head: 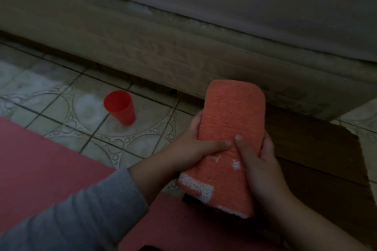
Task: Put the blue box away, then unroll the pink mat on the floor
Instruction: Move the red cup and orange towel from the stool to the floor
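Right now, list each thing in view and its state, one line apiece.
Orange towel: folded or rolled, held up in both hands.
Left hand: gripping the towel.
Right hand: gripping the towel.
Red cup: upright on the tiles, contents unclear.
Pink mat: flat on the floor.

The orange towel (230, 128) is fuzzy cloth, rough and loopy, with white fluffy patches near its lower end. The pink mat (40, 169) looks like soft foam with thin ribs and a dull top. The red cup (120, 107) is smooth plastic. The floor tiles (61, 91) are hard and a little shiny, with raised round patterns. The brown board (318, 161) looks like dull wood. The grey sleeve (81, 214) is soft ribbed knit cloth.
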